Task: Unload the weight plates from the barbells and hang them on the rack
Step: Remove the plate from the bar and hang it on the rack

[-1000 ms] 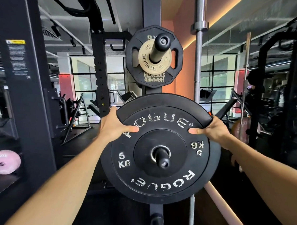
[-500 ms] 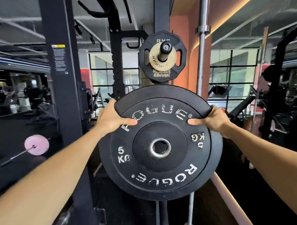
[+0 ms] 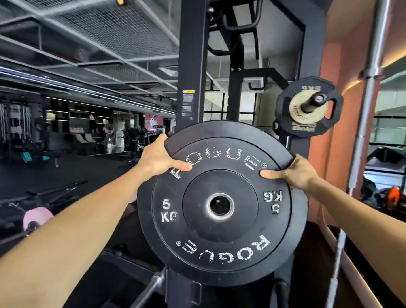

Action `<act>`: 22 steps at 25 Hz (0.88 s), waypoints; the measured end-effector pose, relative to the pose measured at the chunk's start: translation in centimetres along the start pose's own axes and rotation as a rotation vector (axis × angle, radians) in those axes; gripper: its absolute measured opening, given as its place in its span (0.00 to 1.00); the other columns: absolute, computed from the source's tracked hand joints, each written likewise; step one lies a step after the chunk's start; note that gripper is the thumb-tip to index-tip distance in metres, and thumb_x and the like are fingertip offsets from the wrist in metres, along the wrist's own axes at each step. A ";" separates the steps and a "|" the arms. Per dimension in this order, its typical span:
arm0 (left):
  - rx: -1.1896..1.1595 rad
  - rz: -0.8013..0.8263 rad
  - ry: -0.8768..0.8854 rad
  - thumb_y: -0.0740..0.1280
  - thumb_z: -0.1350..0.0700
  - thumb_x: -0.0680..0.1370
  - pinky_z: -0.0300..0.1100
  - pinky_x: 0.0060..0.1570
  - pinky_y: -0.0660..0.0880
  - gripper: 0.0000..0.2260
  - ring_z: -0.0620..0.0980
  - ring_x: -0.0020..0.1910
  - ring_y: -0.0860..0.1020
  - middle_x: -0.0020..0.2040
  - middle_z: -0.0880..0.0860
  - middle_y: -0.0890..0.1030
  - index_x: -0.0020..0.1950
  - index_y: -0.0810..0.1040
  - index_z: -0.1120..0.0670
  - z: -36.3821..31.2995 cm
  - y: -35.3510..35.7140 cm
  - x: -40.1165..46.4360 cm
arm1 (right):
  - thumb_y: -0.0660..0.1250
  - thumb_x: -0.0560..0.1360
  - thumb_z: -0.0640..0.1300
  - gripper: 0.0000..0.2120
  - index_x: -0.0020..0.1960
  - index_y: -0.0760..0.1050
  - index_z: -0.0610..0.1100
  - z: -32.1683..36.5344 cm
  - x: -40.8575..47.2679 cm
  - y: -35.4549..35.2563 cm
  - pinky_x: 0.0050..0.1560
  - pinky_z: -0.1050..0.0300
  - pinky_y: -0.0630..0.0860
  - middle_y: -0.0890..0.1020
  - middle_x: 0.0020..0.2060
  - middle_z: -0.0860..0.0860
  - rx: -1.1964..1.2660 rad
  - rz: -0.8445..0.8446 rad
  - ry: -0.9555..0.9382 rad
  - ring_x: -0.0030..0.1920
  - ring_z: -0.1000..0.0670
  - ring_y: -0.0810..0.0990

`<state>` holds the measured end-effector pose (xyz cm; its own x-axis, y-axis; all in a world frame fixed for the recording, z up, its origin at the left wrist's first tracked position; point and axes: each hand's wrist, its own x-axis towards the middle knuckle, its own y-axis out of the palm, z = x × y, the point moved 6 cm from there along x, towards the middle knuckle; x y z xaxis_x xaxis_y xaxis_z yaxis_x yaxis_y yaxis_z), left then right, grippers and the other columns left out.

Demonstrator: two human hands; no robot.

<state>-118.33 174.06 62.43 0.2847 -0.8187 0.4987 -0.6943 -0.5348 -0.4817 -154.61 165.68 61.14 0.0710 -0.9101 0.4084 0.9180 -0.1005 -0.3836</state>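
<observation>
I have the black 5 kg plate (image 3: 222, 203) up in front of me, face toward me and upright, held clear of any peg: its steel-ringed centre hole shows nothing through it. My left hand (image 3: 159, 157) grips the upper left rim with the thumb laid across the face and the fingers hidden behind; my right hand (image 3: 291, 172) grips the upper right rim the same way. Behind the plate stands the black rack upright (image 3: 192, 61), and up to the right a storage peg (image 3: 315, 101) already carries a small dark plate with a gold disc (image 3: 308, 107) on top of it. I judge the plate has yet to go on a peg, and I cannot tell which one I will use. The risk I see is in the grip: both hands sit high on the rim, so the plate hangs below them and could swing or slip through my fingers. If I misjudge the hole against a peg tip, the rim could knock the steel or pinch a thumb. A loaded barbell with a pink plate (image 3: 36, 218) lies on the floor to my left, something to trip over.
</observation>
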 end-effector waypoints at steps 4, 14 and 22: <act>-0.024 0.006 0.007 0.85 0.47 0.57 0.42 0.44 0.70 0.35 0.51 0.53 0.76 0.49 0.45 0.78 0.55 0.69 0.52 6.5 -7.0 1.8 | 0.86 0.42 0.58 0.44 0.55 0.77 0.49 3.6 -0.5 8.6 0.54 0.52 0.81 0.84 0.48 0.53 -0.031 -0.026 0.011 0.49 0.50 0.84; 0.014 0.115 0.012 0.85 0.41 0.52 0.51 0.61 0.74 0.52 0.54 0.64 0.75 0.62 0.50 0.79 0.71 0.67 0.53 20.3 -19.0 9.6 | 0.86 0.39 0.60 0.44 0.54 0.82 0.50 9.7 -0.7 26.7 0.54 0.50 0.82 0.87 0.44 0.54 -0.029 -0.041 0.120 0.45 0.50 0.86; -0.015 0.113 0.033 0.85 0.39 0.50 0.53 0.63 0.74 0.50 0.52 0.62 0.76 0.60 0.46 0.80 0.68 0.69 0.49 26.4 -20.6 12.3 | 0.83 0.34 0.64 0.52 0.57 0.79 0.49 10.8 0.9 32.5 0.52 0.53 0.81 0.86 0.47 0.53 -0.108 -0.066 0.106 0.46 0.51 0.85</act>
<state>-83.02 169.50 59.45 0.1823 -0.8662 0.4653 -0.7308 -0.4360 -0.5252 -120.47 165.96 58.00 -0.0346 -0.9369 0.3478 0.8716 -0.1985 -0.4482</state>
